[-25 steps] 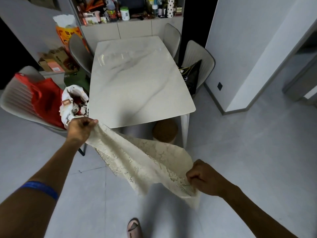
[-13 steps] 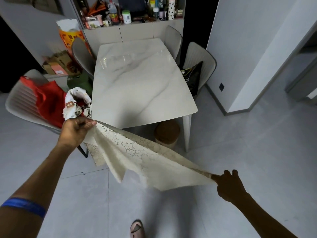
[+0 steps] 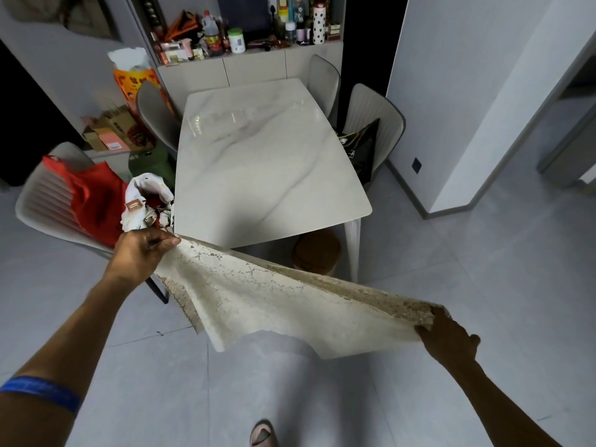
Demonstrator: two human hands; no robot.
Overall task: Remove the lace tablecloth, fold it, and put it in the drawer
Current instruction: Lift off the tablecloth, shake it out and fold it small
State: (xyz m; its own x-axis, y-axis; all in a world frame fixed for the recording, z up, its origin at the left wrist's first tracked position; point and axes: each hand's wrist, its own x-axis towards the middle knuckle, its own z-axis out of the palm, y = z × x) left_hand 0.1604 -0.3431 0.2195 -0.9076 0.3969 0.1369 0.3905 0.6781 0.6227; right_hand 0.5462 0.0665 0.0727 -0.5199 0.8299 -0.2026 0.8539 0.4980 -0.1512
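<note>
Lace tablecloth point(image 3: 274, 304): off the counter, held in the air above the floor, stretched between the two hands in front of the counter's near edge. Doubled over; a folded edge runs from hand to hand, lower layer sagging toward the person.
Left hands note: left hand point(image 3: 138, 256) grips one end of the cloth, fingers and thumb curled round a bunched corner, just beside the counter's near left corner. Blue band point(image 3: 42, 390) on that forearm.
Right hands note: right hand point(image 3: 450, 338) grips the other end, fingers tucked under the cloth, thumb side on top; held lower and further right, over the floor.
Counter point(image 3: 258, 156): white marble-look top, grey veining, bare surface showing.
Chairs: grey chair at left point(image 3: 42, 201) carries a red bag point(image 3: 93, 195) and a white bag point(image 3: 145, 201) stuffed with items; grey chair at right point(image 3: 380, 124) holds a black bag point(image 3: 361, 150).
Under counter: brown round stool point(image 3: 317, 251), partly hidden by the cloth.
Back shelf point(image 3: 251, 56): crowded with bottles and jars; contents too small to tell.
Floor point(image 3: 483, 269): grey tiles; toe of a slipper point(image 3: 263, 433) at the bottom edge.
Drawer: cannot tell which one.
</note>
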